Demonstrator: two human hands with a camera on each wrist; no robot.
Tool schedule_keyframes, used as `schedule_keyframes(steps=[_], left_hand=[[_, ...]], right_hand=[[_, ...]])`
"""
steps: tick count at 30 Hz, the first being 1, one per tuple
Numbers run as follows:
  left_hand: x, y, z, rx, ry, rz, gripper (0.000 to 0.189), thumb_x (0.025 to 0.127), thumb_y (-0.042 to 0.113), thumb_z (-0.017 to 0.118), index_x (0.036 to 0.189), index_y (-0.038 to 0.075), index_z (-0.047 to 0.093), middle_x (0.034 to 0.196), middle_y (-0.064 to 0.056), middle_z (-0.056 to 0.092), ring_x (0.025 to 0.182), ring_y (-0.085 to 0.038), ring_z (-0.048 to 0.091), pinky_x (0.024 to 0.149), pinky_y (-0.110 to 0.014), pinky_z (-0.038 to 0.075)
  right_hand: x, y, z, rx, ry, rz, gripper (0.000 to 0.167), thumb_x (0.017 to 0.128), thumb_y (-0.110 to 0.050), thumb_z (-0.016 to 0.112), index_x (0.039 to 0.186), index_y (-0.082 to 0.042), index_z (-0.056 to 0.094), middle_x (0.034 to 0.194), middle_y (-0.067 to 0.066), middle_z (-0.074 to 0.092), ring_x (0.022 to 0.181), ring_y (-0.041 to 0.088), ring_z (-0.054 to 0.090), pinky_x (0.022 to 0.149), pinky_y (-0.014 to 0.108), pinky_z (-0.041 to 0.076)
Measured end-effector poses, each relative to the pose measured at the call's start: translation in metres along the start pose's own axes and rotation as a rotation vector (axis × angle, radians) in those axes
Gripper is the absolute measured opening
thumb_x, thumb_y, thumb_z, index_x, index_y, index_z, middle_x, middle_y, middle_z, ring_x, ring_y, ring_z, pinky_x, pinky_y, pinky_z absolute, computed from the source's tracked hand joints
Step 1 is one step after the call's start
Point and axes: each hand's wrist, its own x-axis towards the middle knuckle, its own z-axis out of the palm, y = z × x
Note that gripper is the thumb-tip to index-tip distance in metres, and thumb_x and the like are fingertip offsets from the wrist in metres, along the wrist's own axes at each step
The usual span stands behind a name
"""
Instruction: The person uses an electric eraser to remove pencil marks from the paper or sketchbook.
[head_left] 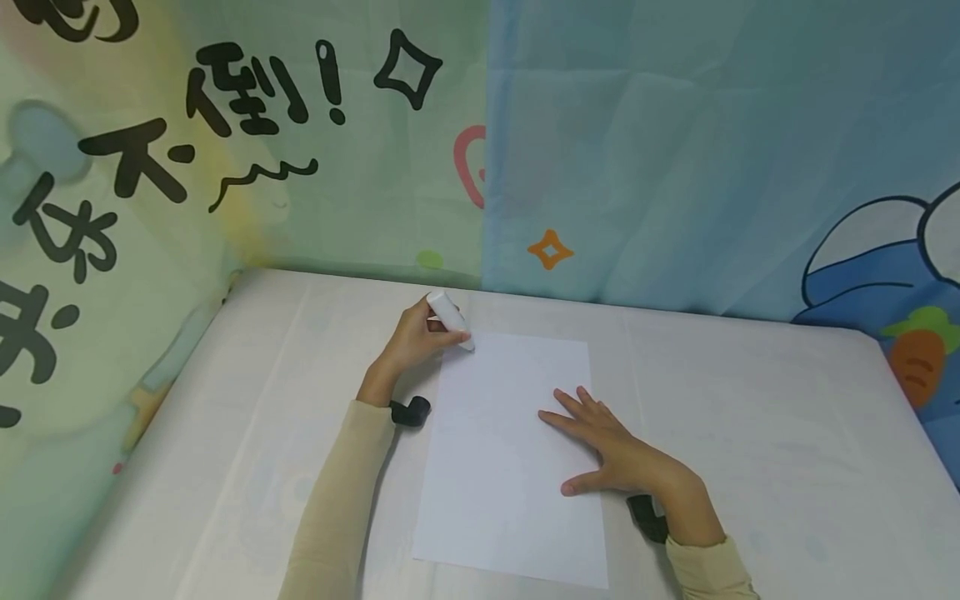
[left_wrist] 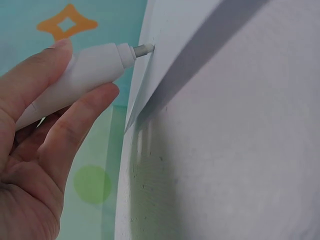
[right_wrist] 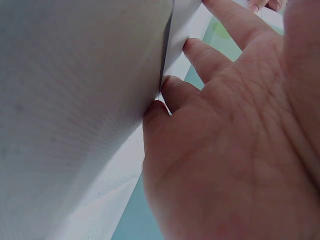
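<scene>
A blank sheet of white paper [head_left: 502, 475] lies lengthwise on the white-covered table. At its far left corner my left hand [head_left: 408, 342] grips a thick white correction pen [head_left: 447, 317] between thumb and fingers. The left wrist view shows the same correction pen [left_wrist: 97, 65] with its narrow metal tip uncapped, at the paper's surface; whether it has left a mark I cannot tell. My right hand [head_left: 611, 450] rests with spread fingers on the sheet's right side. Its fingertips touch the paper in the right wrist view, where the palm [right_wrist: 230, 150] fills much of the picture.
The white tabletop [head_left: 750, 433] extends on both sides of the sheet. Behind it hangs a blue and green printed cloth [head_left: 675, 167], which also runs along the left side. A black wrist device [head_left: 410, 412] sits at the left wrist, another [head_left: 647, 518] at the right.
</scene>
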Motion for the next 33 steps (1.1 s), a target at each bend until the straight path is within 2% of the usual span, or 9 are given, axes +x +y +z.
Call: schedule_keyframes(steps=[6,19,26,33], left_hand=[[0.0003,0.0001,0.0008,0.003,0.007,-0.013,0.040,0.083,-0.003,0.075,0.113,-0.005,0.050,0.107,-0.021,0.061,0.101,-0.036,0.067,0.082,-0.032,0.057],[0.0027,-0.0045,0.0025,0.034,0.011,0.046,0.039,0.083,-0.003,0.075,0.113,-0.006,0.050,0.109,-0.023,0.062,0.101,-0.036,0.067,0.085,-0.030,0.056],[0.0006,-0.0019,0.0020,0.022,-0.005,0.019,0.040,0.082,-0.004,0.075,0.114,-0.006,0.050,0.110,-0.022,0.061,0.102,-0.036,0.066,0.084,-0.030,0.056],[-0.0014,0.0003,-0.0022,0.025,-0.045,0.022,0.040,0.082,-0.003,0.075,0.114,-0.005,0.051,0.108,-0.020,0.059,0.101,-0.036,0.067,0.082,-0.030,0.057]], right_hand=[[0.0007,0.0007,-0.0001,0.002,-0.009,0.000,0.090,0.075,-0.039,0.082,0.149,-0.011,0.039,0.161,0.020,0.011,0.146,0.046,-0.007,0.115,0.060,-0.007],[0.0012,0.0025,0.0007,-0.013,-0.009,0.011,0.091,0.074,-0.039,0.082,0.149,-0.013,0.038,0.161,0.019,0.012,0.146,0.045,-0.006,0.116,0.058,-0.007],[0.0010,-0.0003,-0.0001,-0.008,-0.005,0.002,0.090,0.074,-0.039,0.083,0.148,-0.011,0.039,0.161,0.020,0.012,0.146,0.047,-0.005,0.114,0.063,-0.004],[0.0015,0.0004,-0.0003,-0.013,-0.012,0.023,0.091,0.074,-0.039,0.083,0.149,-0.012,0.039,0.161,0.019,0.011,0.146,0.045,-0.006,0.115,0.061,-0.005]])
